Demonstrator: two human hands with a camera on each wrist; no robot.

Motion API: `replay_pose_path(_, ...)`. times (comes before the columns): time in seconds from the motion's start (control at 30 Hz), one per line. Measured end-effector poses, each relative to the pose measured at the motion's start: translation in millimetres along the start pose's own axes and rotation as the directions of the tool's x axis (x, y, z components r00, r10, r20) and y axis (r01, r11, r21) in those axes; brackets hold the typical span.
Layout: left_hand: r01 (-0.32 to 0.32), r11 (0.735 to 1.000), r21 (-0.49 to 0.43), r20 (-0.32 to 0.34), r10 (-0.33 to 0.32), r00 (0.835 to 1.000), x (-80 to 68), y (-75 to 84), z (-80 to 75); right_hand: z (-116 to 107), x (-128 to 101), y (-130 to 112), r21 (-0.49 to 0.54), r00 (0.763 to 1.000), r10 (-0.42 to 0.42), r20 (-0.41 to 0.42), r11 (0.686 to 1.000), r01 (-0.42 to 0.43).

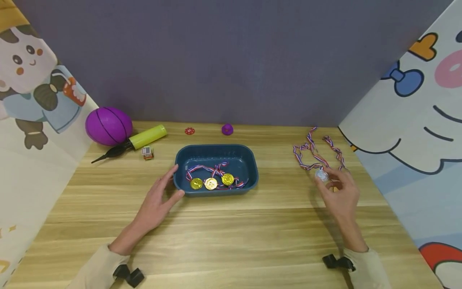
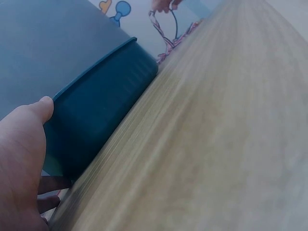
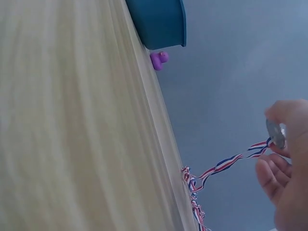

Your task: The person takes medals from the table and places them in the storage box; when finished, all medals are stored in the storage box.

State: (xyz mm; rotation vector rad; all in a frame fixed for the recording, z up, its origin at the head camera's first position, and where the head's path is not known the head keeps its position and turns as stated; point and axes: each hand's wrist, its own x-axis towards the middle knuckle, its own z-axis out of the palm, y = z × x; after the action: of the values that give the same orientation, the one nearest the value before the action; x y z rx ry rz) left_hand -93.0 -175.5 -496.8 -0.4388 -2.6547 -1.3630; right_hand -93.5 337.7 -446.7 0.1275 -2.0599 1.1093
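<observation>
Silver medal picked up beside the tray

Our right hand [image 1: 341, 192] pinched the silver medal [image 1: 321, 175] at the right of the table [image 1: 252, 237], its ribbon [image 1: 314, 154] trailing away on the wood. Our left hand [image 1: 157, 198] rested open-fingered against the blue tray's [image 1: 252, 160] left near corner; three gold medals [image 1: 211, 183] lay inside.

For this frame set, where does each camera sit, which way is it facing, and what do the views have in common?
Head: on the person's head, looking forward and down at the wooden table; shows left hand at the blue tray and right hand pinching a silver medal.
Left wrist: low by the table, looking along it at the tray's outer wall; palm and thumb show.
Right wrist: low by the table, looking towards the back wall; fingers hold the medal by its striped ribbon.
Shared: all three show the tray and ribbon.
</observation>
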Motion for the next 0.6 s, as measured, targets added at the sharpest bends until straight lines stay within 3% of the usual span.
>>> replay_pose_path(0.17, -0.006, 1.000, 0.007, 0.004, 0.006, 1.000, 2.8, -0.1, -8.2, 8, 0, 5, 0.205, 0.996, 0.085, -0.013, 0.975, -0.081)
replay_pose_path(0.27, 0.011, 1.000, 0.001, 0.003, -0.011, 1.000, 1.7, -1.6, -8.6, 11, 2, 10, 0.422, 0.991, 0.130, 0.013, 0.898, -0.124)
replay_pose_path(0.33, 0.021, 1.000, -0.005, -0.006, -0.021, 1.000, -0.1, -2.5, -7.0, 12, 4, 12, 0.553, 0.986, 0.159, 0.043, 0.818, -0.156)
replay_pose_path(0.4, 0.024, 1.000, -0.016, -0.014, -0.024, 1.000, -1.8, -2.8, -4.7, 13, 5, 13, 0.627, 0.981, 0.181, 0.067, 0.758, -0.182)
replay_pose_path(0.47, 0.021, 1.000, -0.024, -0.016, -0.021, 1.000, -2.6, -2.2, -1.9, 14, 7, 13, 0.673, 0.978, 0.195, 0.076, 0.714, -0.195)
replay_pose_path(0.6, 0.013, 0.999, -0.039, -0.018, -0.014, 1.000, -2.1, -0.3, 2.2, 16, 9, 13, 0.712, 0.982, 0.170, 0.083, 0.680, -0.178)
